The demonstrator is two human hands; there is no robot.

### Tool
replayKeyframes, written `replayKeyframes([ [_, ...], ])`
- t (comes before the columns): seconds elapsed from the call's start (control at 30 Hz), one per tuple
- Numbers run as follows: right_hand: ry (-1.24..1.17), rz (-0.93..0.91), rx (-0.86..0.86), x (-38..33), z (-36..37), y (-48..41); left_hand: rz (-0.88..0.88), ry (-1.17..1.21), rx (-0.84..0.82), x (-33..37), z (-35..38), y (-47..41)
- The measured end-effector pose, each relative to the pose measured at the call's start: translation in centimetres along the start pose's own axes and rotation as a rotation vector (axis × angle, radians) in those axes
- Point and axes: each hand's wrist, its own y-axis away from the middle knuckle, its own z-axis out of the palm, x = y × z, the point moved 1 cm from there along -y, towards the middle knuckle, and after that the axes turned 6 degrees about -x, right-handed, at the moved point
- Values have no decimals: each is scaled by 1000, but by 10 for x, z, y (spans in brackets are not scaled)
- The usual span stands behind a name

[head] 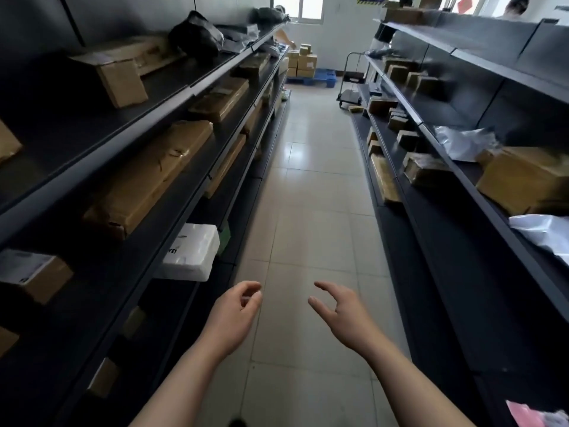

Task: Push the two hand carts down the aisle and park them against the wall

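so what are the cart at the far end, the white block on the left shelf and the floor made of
Hand cart: looks like metal tubing with a dark flat deck; too far to be sure.
White block: probably foam packaging, matte and slightly grainy, with rounded edges.
Floor: glazed tile, pale and glossy, with visible grout lines and window glare.

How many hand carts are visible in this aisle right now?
1. A single hand cart stands at the far end of the aisle, by the end of the right-hand shelving. A second may be hidden behind the shelves. Both hands are empty.
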Motion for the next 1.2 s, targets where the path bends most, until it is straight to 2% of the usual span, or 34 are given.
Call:
replayKeyframes([
  [0.43,-50,82,146,-22,-83,-253,134,-63,-111,63,-49,-290],
  [0.7,-69,138,180,-9,-132,-371,146,-85,-203,95,-50,-430],
  [1.2,-48,77,155,56,-301,-663,160,-17,-121,203,0,-742],
])
